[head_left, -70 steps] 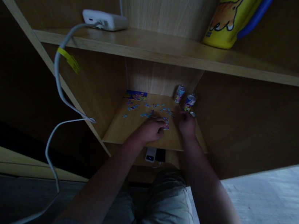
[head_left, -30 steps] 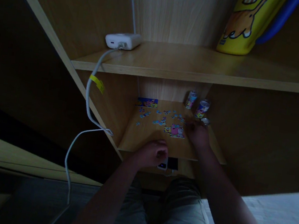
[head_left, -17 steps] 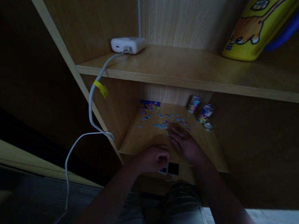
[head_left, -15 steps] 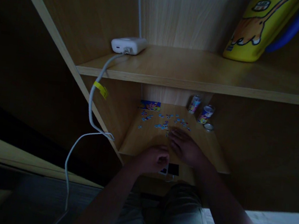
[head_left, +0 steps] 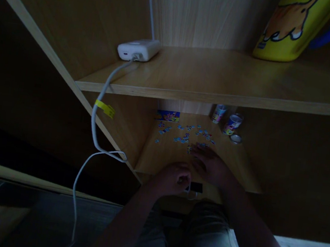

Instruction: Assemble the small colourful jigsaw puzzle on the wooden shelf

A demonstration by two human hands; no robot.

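Small blue jigsaw puzzle pieces lie scattered over the lower wooden shelf. Fingers stretched forward, my right hand is low over the shelf at the near side of the pieces, its fingertips beside one small piece. My left hand is curled at the shelf's front edge, and whatever its fingers may hold is hidden. A colourful picture card stands or lies at the back left. At the back right are two printed tins, with a round metal lid in front.
The upper shelf juts out above my hands, bearing a white charger and a yellow jug with a blue handle. A white cable hangs down at the left. Below the hands is a dark flat device.
The whole view has shifted slightly. My right hand has uncovered a few pieces beyond its fingers; my left hand remains curled near the front edge.
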